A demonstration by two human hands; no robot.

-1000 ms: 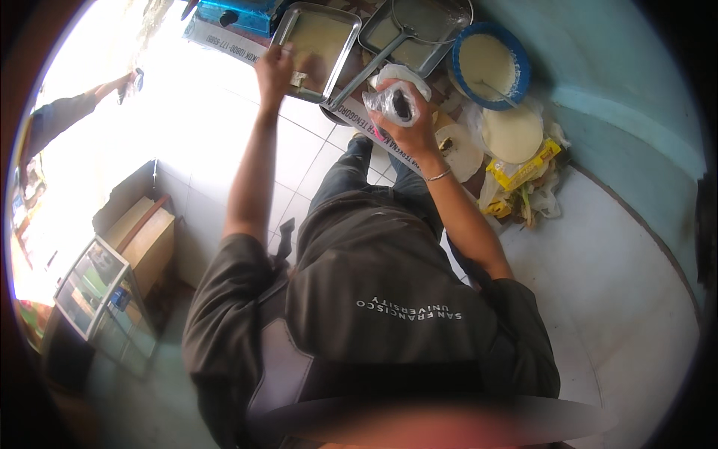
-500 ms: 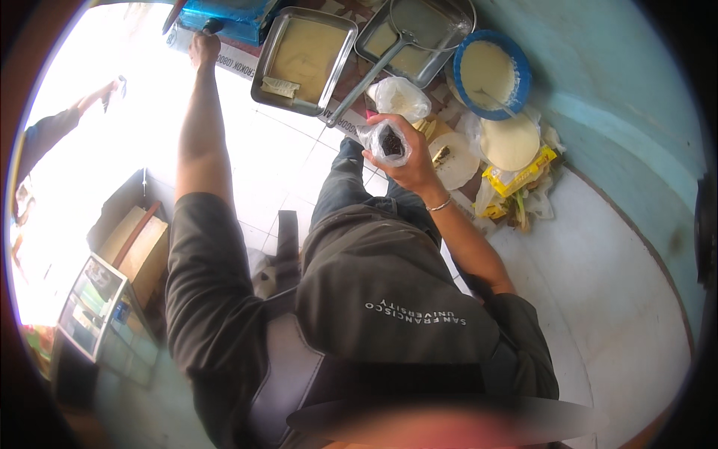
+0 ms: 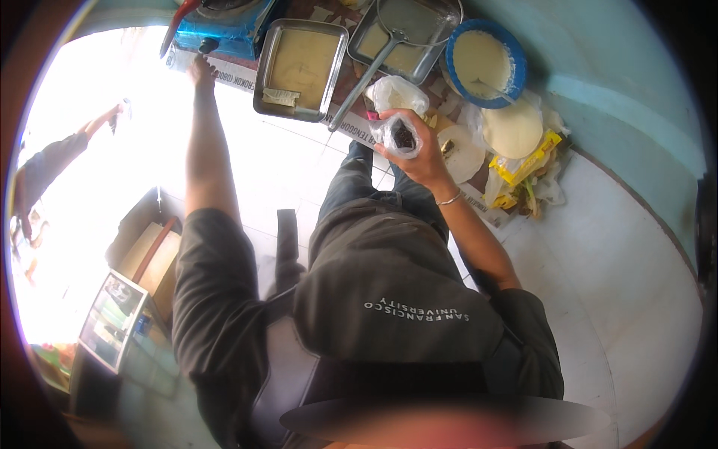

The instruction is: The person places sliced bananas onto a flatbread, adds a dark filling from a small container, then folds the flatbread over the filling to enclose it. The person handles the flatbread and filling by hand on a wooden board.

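My right hand (image 3: 428,159) is closed around a clear plastic bag (image 3: 398,138) with something dark inside, its open mouth facing up. At the far left my left hand (image 3: 202,72) reaches to the front of a blue stove (image 3: 232,31), just below its black knob (image 3: 208,46). Glare and small size hide whether those fingers touch the knob. Close beyond the held bag is another whitish plastic bag (image 3: 396,91). A round pale sheet (image 3: 462,153) with a dark strip on it lies right of my right hand.
Two metal trays (image 3: 341,67) (image 3: 431,69) hold pale contents, with a long-handled metal utensil (image 3: 370,82) across one. A blue basin (image 3: 521,75) of pale batter stands at right. Nearby lie a pale round stack (image 3: 511,135) and yellow packaging (image 3: 526,166). A glass-fronted case (image 3: 112,318) stands lower left.
The view has shifted slightly, so the stove and trays sit lower in the picture. My left hand stays by the knob, and my right hand still holds the plastic bag, now tilted a little differently.
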